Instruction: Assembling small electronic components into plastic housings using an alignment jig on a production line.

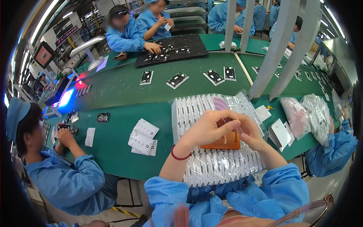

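1. Holds left hand (pixel 211 128) and right hand (pixel 251 132) close together, both curled; cannot tell whether gripping anything.
2. Has orange tray (pixel 219 146) just below, on plastic-wrapped stack (pixel 211 166), probably for short reach.

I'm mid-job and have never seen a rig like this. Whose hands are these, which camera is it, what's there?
There is no machine: these are a person's bare left hand and right hand. The one picture comes from the left of two wide cameras worn on the head, looking down, so straight edges bend near its rim. On the green table lies a plastic-wrapped bundle of white ribbed pieces, with an orange tray on top; white plates lie left of the bundle. Both hands are close together above the tray; I can't make out what, if anything, they hold.
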Available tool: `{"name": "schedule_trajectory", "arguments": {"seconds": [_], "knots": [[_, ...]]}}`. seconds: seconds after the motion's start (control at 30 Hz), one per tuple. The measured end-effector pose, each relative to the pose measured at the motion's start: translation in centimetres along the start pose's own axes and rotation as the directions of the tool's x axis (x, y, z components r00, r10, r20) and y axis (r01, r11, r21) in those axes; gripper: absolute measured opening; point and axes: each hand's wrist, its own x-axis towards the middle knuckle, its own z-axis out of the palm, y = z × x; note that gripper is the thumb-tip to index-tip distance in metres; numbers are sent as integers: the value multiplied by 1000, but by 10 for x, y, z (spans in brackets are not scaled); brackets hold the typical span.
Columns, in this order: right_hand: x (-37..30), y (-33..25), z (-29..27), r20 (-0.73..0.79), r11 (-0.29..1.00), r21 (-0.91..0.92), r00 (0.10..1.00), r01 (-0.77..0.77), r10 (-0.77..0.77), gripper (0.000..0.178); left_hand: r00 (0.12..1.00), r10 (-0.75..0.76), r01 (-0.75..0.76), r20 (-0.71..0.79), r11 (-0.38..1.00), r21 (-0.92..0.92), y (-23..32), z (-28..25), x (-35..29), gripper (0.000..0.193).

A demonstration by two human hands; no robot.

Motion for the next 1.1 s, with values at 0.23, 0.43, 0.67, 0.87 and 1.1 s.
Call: {"name": "schedule_trajectory", "arguments": {"seconds": [0.23, 0.43, 0.67, 0.87, 1.1], "knots": [[-11, 5, 9, 33, 949, 286, 991, -131, 127, 72, 997, 18, -7, 79, 990, -141, -6, 4, 0, 12], [-10, 3, 11, 147, 860, 490, 986, -146, 84, 69, 983, -46, 68, 177, 990, -120, -5, 1, 3, 12], [-10, 1, 13, 130, 878, 455, 987, -148, 98, 71, 987, -5, 43, 161, 972, -231, -13, 6, 4, 14], [-9, 1, 15, 30, 938, 324, 992, -126, 123, 76, 985, -40, 78, 170, 971, -225, -12, 5, 5, 17], [-11, 6, 11, 106, 922, 374, 992, -103, 68, 70, 972, -81, 142, 221, 951, -276, -14, 3, 4, 17]]}}
